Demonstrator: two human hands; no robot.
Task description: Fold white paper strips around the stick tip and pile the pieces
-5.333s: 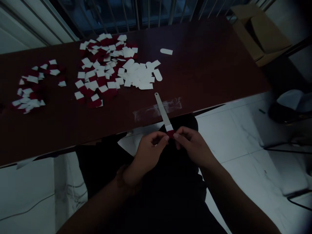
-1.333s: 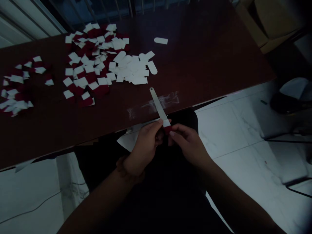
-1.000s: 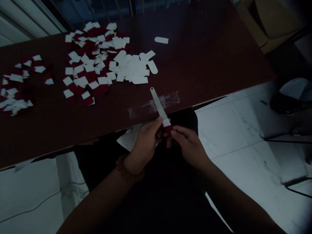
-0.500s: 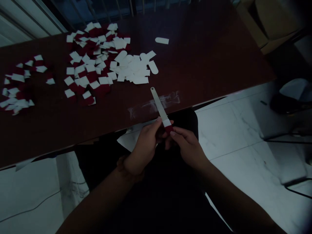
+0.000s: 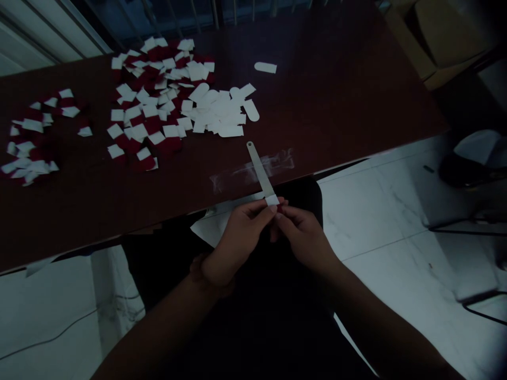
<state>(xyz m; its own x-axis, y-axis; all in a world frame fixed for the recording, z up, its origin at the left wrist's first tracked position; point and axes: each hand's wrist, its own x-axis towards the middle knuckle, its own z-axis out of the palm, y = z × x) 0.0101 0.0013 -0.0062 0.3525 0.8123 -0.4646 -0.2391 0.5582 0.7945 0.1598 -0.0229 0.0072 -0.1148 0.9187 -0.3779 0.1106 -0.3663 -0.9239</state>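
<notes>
Just off the near edge of the dark reddish-brown bench (image 5: 340,100), the left hand (image 5: 237,245) and right hand (image 5: 304,238) nearly meet, fingers closed from both sides on a small red-and-white paper piece (image 5: 274,203) at the lower end of a narrow, pale flat strip (image 5: 258,169). The strip's holed tip reaches over the bench, crossing a band of clear tape (image 5: 283,159). Farther along the bench lie a large heap of red-and-white paper squares (image 5: 146,111), a smaller heap of red-and-white paper squares (image 5: 31,145), and a cluster of white round-ended paper pieces (image 5: 217,113).
</notes>
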